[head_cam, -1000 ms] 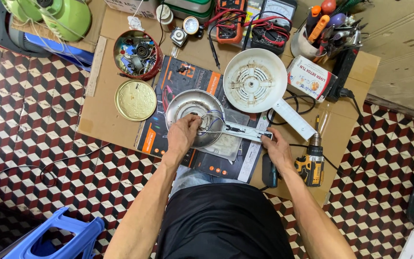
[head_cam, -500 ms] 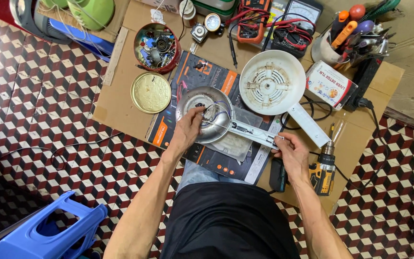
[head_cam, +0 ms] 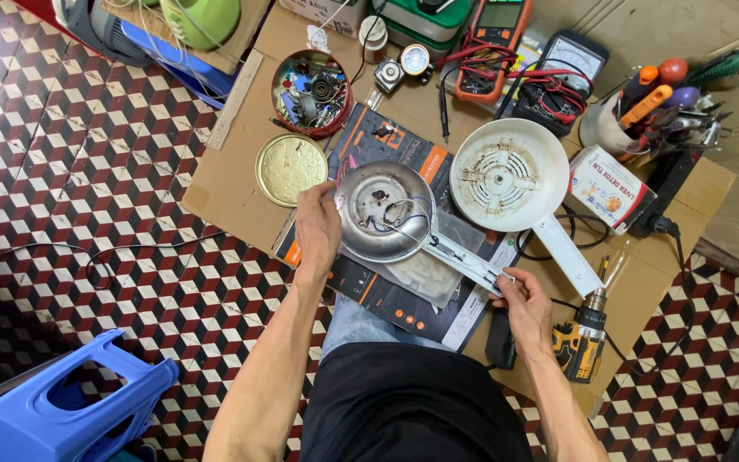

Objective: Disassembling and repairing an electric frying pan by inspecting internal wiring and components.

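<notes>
While gripped, metal pan (head_cam: 384,212) between left hand (head_cam: 318,229) and right hand (head_cam: 522,301).

You look down on a tiled floor (head_cam: 87,180) patterned in red, white and black cubes. A sheet of cardboard (head_cam: 224,184) lies flat on it as the work surface. 1 blue plastic stool (head_cam: 62,411) stands at lower left. A thin black cable (head_cam: 121,252) snakes over the tiles. Light is even, without hard shadows.
</notes>
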